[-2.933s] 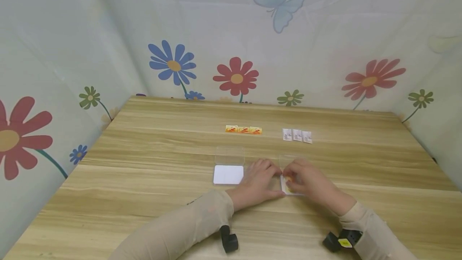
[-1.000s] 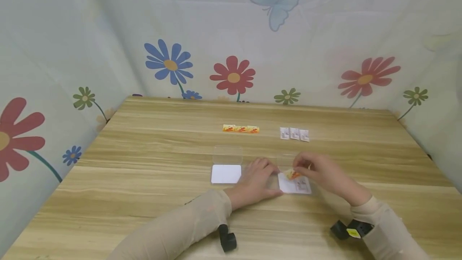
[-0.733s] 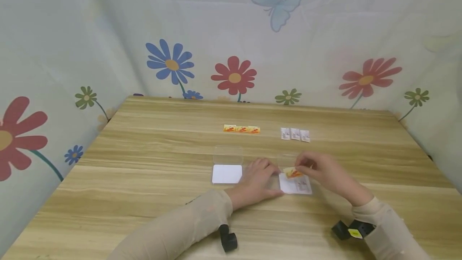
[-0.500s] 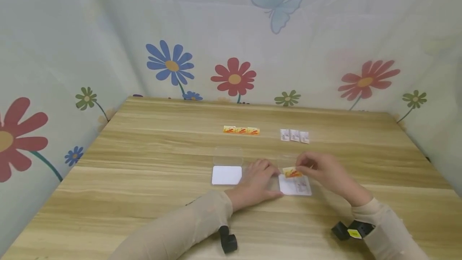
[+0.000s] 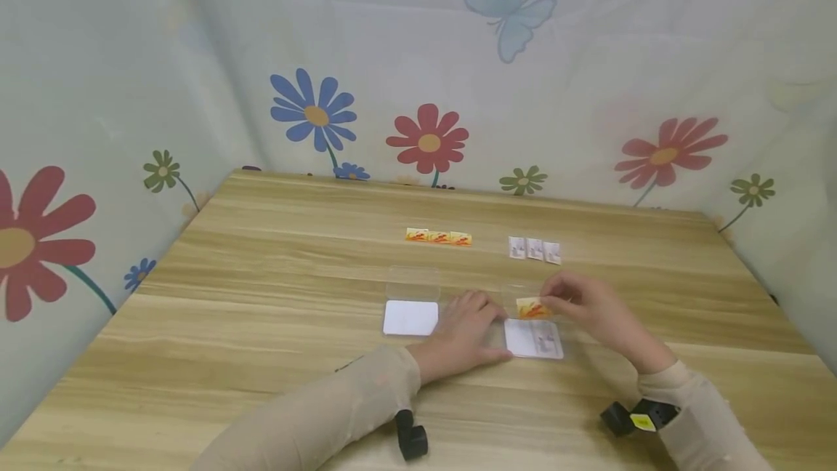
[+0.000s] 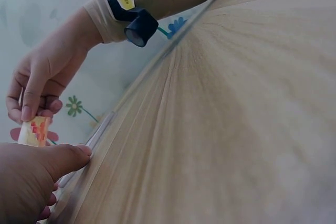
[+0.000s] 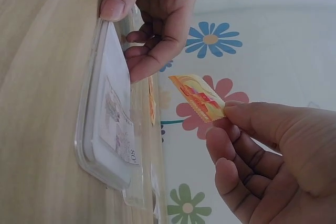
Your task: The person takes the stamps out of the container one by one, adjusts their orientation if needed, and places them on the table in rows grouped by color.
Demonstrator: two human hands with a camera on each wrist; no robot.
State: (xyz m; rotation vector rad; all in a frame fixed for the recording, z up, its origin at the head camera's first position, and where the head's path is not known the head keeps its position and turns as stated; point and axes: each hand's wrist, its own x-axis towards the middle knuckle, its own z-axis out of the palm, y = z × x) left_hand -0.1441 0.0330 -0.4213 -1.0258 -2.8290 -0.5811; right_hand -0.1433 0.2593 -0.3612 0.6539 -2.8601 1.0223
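Note:
My right hand (image 5: pixel 588 304) pinches an orange-and-yellow postage stamp (image 7: pixel 198 98) between thumb and index finger. In the right wrist view its serrated edges show, held up in the air beside an opened clear plastic case (image 7: pixel 89 124). The case's white inside (image 5: pixel 521 338) bears one pale stamp (image 5: pixel 547 341) at its right side, printed with "80". My left hand (image 5: pixel 463 329) holds this case at its left edge, thumb at the near corner and fingers at the far one. Seen from the left wrist, the left thumb (image 6: pixel 68 158) presses the case's edge.
A second opened clear case (image 5: pixel 410 317) with a white inside lies left of my left hand. Farther back on the wooden table (image 5: pixel 294 238) are a row of orange stamps (image 5: pixel 439 237) and a row of pale stamps (image 5: pixel 534 248). A flowered curtain (image 5: pixel 366 42) surrounds the table.
Earlier my right hand was down over the right-hand case. It has lifted back with the orange stamp, uncovering the pale stamp there. My left hand has stayed at the case's edge.

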